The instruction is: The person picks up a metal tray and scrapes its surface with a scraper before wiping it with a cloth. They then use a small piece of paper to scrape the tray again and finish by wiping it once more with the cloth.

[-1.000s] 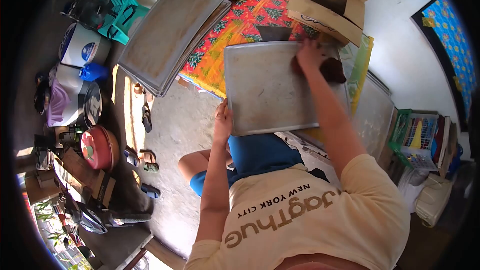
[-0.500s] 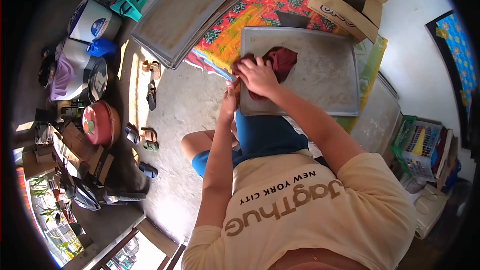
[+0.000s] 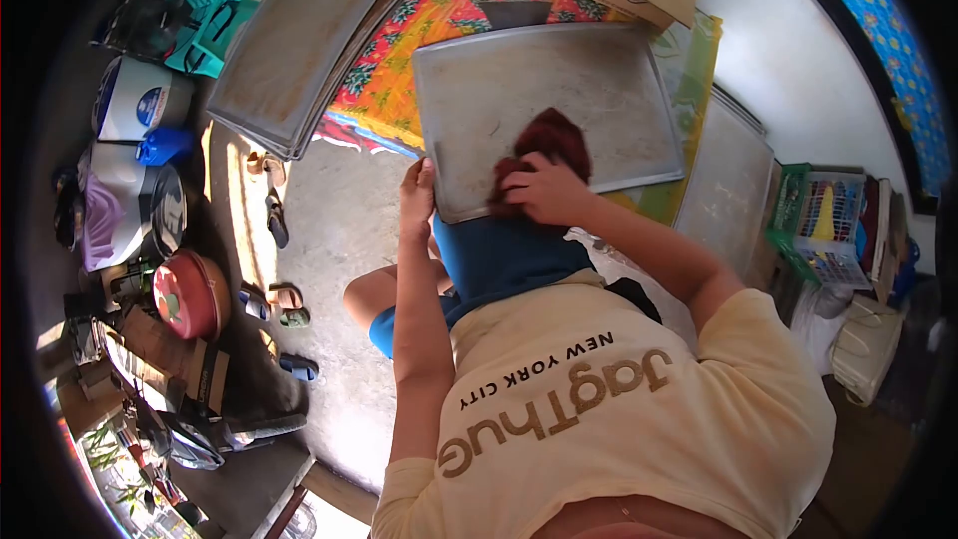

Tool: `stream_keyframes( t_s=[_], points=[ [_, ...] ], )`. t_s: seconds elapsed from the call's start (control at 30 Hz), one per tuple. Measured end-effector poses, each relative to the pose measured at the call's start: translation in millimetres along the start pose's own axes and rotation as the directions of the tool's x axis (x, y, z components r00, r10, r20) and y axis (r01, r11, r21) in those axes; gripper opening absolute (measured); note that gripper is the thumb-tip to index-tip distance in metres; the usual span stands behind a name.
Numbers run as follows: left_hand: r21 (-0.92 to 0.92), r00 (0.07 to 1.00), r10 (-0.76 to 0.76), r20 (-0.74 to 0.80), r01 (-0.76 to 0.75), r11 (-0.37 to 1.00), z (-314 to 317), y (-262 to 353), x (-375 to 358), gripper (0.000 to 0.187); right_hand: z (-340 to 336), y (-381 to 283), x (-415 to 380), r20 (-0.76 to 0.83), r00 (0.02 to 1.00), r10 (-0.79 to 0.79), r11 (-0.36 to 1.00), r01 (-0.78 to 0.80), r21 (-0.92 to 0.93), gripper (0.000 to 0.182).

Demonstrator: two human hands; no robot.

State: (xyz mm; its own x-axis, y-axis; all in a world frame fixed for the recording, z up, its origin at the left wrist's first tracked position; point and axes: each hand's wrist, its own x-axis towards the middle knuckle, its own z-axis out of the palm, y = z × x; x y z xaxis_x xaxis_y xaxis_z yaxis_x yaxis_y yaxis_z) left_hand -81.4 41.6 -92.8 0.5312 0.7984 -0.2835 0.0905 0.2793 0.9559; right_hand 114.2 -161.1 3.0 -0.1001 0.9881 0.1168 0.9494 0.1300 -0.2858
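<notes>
Head view: a dark red cloth [image 3: 544, 145] is pressed under the closed right hand [image 3: 549, 192] onto a metal tray [image 3: 599, 90], near its lower edge. The tray's left rim is gripped by the left hand [image 3: 417, 202] — the tray is propped on the lap, above the blue shorts [image 3: 499, 255]. A hard push could probably tip it off toward the concrete floor [image 3: 349, 230] — only one edge is held.

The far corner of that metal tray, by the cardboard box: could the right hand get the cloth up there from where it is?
Probably yes. The right hand presses the dark red cloth on the tray near its close edge, and bare metal runs unobstructed to that corner. The left hand steadies the tray's side.
</notes>
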Motion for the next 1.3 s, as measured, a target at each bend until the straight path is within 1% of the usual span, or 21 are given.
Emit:
stream_keyframes(
  t_s=[0.1,0.13,0.23,0.33,0.43,0.5,0.53,0.57,0.63,0.67,0.73,0.8,0.87,0.9,0.93,0.97,1.0,1.03,1.13,1.23,1.3],
  points=[
    [-0.054,0.994,-0.092,-0.059,0.089,0.995,12.7,26.4,-11.6,0.047,-26.0,35.0,-64.1,-0.055,0.984,0.167,0.978,-0.173,-0.116,0.022],
    [0.023,0.987,-0.135,-0.083,0.137,0.990,13.3,36.8,-15.7,0.044,-34.2,47.5,-87.4,-0.089,0.972,0.217,0.961,-0.228,-0.154,0.022],
    [0.022,0.982,-0.162,-0.100,0.165,0.986,14.3,35.8,-15.3,0.044,-54.0,78.1,-149.4,-0.187,0.929,0.321,0.895,-0.362,-0.260,0.024],
    [-0.006,0.973,-0.213,-0.087,0.213,0.977,13.8,38.3,-15.8,0.048,-69.9,98.2,-187.0,-0.194,0.922,0.335,0.841,-0.386,-0.380,0.023],
    [0.046,0.966,-0.246,-0.082,0.250,0.967,0.9,23.4,-5.8,0.056,-83.9,116.1,-201.2,-0.174,0.891,0.420,0.686,-0.437,-0.582,0.021],
    [-0.005,0.978,-0.189,-0.091,0.189,0.982,-0.1,12.9,-0.5,0.059,-97.9,125.6,-195.3,-0.187,0.746,0.640,0.489,-0.582,-0.649,0.017],
    [0.117,0.979,-0.162,-0.128,0.177,0.977,1.1,18.5,-2.4,0.063,-100.5,125.5,-189.2,-0.278,0.683,0.675,0.439,-0.675,-0.593,0.018],
    [0.149,0.985,-0.097,-0.140,0.118,0.982,5.7,26.7,-4.9,0.064,-105.9,125.9,-177.4,-0.364,0.617,0.698,0.390,-0.754,-0.529,0.018],
    [0.225,0.985,0.024,-0.170,0.016,0.974,12.9,41.3,-16.6,0.066,-112.2,109.6,-145.0,-0.478,0.628,0.614,0.476,-0.778,-0.411,0.019],
    [0.277,0.985,0.014,-0.169,0.034,0.960,16.8,49.1,-21.7,0.072,-113.4,95.4,-124.0,-0.535,0.620,0.574,0.522,-0.780,-0.345,0.020],
    [0.305,0.972,0.119,-0.204,-0.053,0.951,23.1,39.9,-22.1,0.080,-108.0,63.4,-74.3,-0.474,0.675,0.566,0.633,-0.724,-0.275,0.018],
    [0.289,0.956,0.171,-0.237,-0.099,0.952,20.0,18.7,-13.6,0.086,-93.2,24.7,-22.3,-0.421,0.780,0.463,0.797,-0.574,-0.187,0.017],
    [0.232,0.970,0.101,-0.220,-0.048,0.972,18.9,24.1,-18.7,0.087,-62.9,-9.1,19.0,-0.251,0.919,0.302,0.903,-0.361,-0.235,0.023],
    [0.208,0.971,0.074,-0.227,-0.026,0.978,20.7,27.3,-21.4,0.086,-30.7,-20.4,35.0,-0.307,0.936,0.173,0.942,-0.248,-0.225,0.028],
    [0.248,0.970,0.108,-0.218,-0.052,0.967,24.0,31.4,-25.8,0.086,-1.0,-30.2,44.7,-0.291,0.954,0.070,0.981,-0.119,-0.154,0.035],
    [0.286,0.969,0.140,-0.206,-0.078,0.955,28.1,34.2,-29.6,0.086,32.1,-31.7,55.3,-0.299,0.953,-0.048,0.980,-0.012,-0.196,0.041],
    [0.400,0.939,0.140,-0.313,-0.003,0.916,30.6,27.5,-29.8,0.086,40.5,-31.6,71.2,-0.282,0.959,-0.037,0.984,-0.015,-0.180,0.042],
    [0.424,0.944,0.137,-0.300,0.004,0.906,26.6,23.3,-28.1,0.085,45.1,-29.8,87.9,-0.264,0.964,-0.025,0.986,-0.020,-0.166,0.044],
    [0.552,0.919,0.224,-0.323,-0.009,0.834,31.0,23.8,-29.9,0.074,50.5,-7.9,141.9,-0.355,0.933,0.065,0.985,-0.118,-0.129,0.045],
    [0.660,0.923,0.220,-0.317,0.048,0.749,31.7,24.4,-29.8,0.058,45.2,16.5,186.1,-0.213,0.947,0.241,0.960,-0.265,-0.092,0.048],
    [0.729,0.927,0.219,-0.304,0.078,0.680,36.1,28.0,-29.8,0.048,38.7,35.7,199.1,-0.223,0.908,0.354,0.916,-0.385,-0.111,0.050]
  ],
)
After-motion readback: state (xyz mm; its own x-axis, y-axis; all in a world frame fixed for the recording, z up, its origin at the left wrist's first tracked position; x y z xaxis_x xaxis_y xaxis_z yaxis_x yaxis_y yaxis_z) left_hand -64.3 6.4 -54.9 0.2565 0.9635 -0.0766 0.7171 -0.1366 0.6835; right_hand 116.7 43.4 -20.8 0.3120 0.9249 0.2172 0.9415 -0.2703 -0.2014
